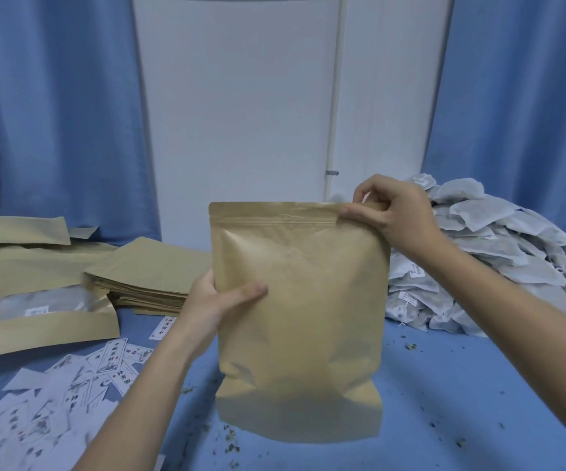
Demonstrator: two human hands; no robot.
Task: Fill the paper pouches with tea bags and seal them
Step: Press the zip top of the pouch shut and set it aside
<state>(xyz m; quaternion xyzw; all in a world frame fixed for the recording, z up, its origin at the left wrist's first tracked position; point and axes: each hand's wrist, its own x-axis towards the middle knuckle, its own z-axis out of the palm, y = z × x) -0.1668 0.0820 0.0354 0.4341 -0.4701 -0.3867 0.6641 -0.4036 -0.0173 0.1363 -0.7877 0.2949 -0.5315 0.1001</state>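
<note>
A brown paper pouch (303, 317) stands upright in front of me, bulging, its bottom on the blue table (444, 385). My left hand (213, 300) grips its left edge at mid height, thumb across the front. My right hand (393, 212) pinches the pouch's top right corner at the zip strip. A big heap of white tea bags (499, 260) lies to the right, behind my right arm.
A stack of flat empty pouches (149, 277) lies at the left, with larger pouches (37, 300) beside it, one showing a clear window. Printed paper labels (71, 385) are scattered at the front left. Tea crumbs dot the table. Blue curtains and a white door stand behind.
</note>
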